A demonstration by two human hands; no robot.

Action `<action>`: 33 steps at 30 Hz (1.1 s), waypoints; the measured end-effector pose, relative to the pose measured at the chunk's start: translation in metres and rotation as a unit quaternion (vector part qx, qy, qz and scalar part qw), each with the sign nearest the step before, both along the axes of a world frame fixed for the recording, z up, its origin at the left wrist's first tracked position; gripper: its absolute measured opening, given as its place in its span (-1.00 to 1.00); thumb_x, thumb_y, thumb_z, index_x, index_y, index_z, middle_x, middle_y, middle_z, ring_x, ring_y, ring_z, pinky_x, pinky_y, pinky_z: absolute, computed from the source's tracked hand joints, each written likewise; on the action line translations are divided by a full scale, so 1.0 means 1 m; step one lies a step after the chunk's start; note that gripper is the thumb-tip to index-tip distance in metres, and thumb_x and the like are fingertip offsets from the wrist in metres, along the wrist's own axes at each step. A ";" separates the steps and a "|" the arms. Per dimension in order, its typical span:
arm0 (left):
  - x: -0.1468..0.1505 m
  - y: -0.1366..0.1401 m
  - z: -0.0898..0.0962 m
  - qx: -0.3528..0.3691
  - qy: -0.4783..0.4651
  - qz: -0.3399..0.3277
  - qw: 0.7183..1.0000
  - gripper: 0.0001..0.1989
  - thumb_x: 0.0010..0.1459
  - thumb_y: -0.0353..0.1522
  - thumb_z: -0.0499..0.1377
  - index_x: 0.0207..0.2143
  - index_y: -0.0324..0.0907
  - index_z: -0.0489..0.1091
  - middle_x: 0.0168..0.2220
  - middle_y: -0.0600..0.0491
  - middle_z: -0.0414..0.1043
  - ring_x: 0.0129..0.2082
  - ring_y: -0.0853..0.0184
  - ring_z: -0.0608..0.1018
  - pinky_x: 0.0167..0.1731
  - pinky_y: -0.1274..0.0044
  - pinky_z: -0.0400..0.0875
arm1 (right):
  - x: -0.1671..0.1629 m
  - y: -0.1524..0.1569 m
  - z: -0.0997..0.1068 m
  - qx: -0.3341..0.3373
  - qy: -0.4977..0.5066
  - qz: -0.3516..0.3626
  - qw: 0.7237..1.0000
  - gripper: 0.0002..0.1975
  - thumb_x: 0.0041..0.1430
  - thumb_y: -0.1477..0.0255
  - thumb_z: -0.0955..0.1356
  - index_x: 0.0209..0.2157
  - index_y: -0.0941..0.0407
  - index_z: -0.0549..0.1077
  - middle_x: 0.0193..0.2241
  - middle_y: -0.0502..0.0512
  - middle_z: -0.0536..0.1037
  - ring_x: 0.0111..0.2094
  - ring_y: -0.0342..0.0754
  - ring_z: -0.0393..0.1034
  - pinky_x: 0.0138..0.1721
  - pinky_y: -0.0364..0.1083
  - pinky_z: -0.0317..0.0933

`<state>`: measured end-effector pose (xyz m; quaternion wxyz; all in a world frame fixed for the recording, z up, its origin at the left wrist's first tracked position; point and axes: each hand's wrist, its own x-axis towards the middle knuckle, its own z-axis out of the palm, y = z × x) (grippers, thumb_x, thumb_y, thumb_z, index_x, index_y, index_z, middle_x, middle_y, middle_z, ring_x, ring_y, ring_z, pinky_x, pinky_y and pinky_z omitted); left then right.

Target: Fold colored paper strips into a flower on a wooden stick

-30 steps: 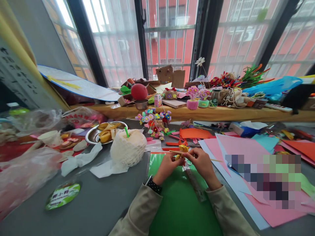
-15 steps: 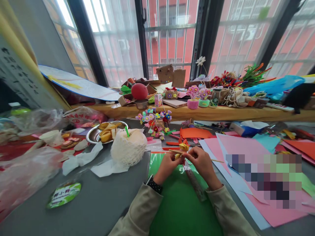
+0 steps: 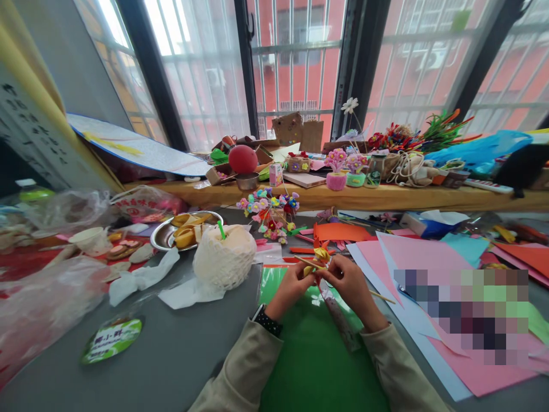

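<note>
Over the green mat (image 3: 317,366), my left hand (image 3: 290,290) and my right hand (image 3: 350,287) meet with their fingertips pinched close together. A thin wooden stick (image 3: 383,296) runs slantwise through both pinches, and its right end sticks out past my right hand. Against it, near my left fingertips, is a small yellow piece (image 3: 308,269), possibly paper. Just beyond my fingers is a crumpled or folded yellow form (image 3: 321,254); whether it is joined to the stick I cannot tell. Under my right hand lies a clear, speckled strip (image 3: 339,320).
Left of the mat stands a peeled coconut (image 3: 225,257) in white netting with a green straw. Behind it is a metal bowl (image 3: 156,236) with banana peels. Pink sheets (image 3: 484,372) are stacked at right. Pipe-cleaner flowers (image 3: 274,214) stand ahead, below a crowded sill.
The stick has tilted a little, its left end higher and its right end lower. My fingers have shifted slightly around it; the table things stay put.
</note>
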<state>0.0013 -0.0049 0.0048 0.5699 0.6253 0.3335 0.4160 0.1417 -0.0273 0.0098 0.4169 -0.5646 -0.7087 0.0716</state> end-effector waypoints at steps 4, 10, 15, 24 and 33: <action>0.000 0.000 0.002 -0.035 -0.009 -0.016 0.999 -0.65 -0.21 -0.55 0.00 -0.30 -0.22 0.38 -0.33 0.05 0.42 -0.37 0.37 0.42 -0.43 0.60 0.32 | -0.001 0.000 0.000 0.002 -0.008 -0.003 1.000 -0.62 -0.03 0.14 0.23 -0.68 0.12 0.11 -0.68 -0.08 0.20 -0.64 -0.21 0.07 -0.62 -0.21 -0.06; 0.000 0.001 0.001 -0.027 -0.023 -0.023 0.999 -0.63 -0.26 -0.57 -0.03 -0.34 -0.24 0.38 -0.35 0.05 0.41 -0.39 0.38 0.42 -0.45 0.59 0.31 | -0.001 -0.001 0.001 0.000 -0.014 -0.005 1.000 -0.62 -0.03 0.14 0.23 -0.68 0.12 0.11 -0.67 -0.09 0.18 -0.64 -0.22 0.06 -0.62 -0.22 -0.07; 0.000 0.001 0.000 -0.028 -0.022 -0.025 0.999 -0.62 -0.25 -0.56 -0.03 -0.31 -0.24 0.37 -0.36 0.06 0.41 -0.43 0.41 0.42 -0.46 0.60 0.31 | -0.001 -0.001 0.000 -0.002 -0.012 -0.005 1.000 -0.62 -0.03 0.15 0.24 -0.68 0.12 0.09 -0.67 -0.09 0.17 -0.63 -0.22 0.05 -0.61 -0.21 -0.07; 0.001 0.001 0.001 -0.037 -0.013 -0.022 0.999 -0.62 -0.24 -0.56 0.00 -0.29 -0.22 0.37 -0.35 0.08 0.41 -0.40 0.40 0.40 -0.46 0.61 0.31 | -0.001 0.000 -0.002 0.005 -0.008 -0.012 1.000 -0.60 -0.03 0.12 0.22 -0.69 0.12 0.09 -0.67 -0.08 0.19 -0.64 -0.21 0.06 -0.61 -0.21 -0.07; 0.001 0.000 0.002 -0.045 -0.016 -0.024 0.999 -0.63 -0.24 -0.56 0.01 -0.30 -0.21 0.38 -0.35 0.08 0.42 -0.42 0.41 0.40 -0.46 0.61 0.31 | -0.001 0.000 -0.002 0.002 -0.007 -0.021 1.000 -0.61 -0.05 0.12 0.23 -0.69 0.11 0.10 -0.69 -0.09 0.20 -0.65 -0.22 0.06 -0.63 -0.22 -0.08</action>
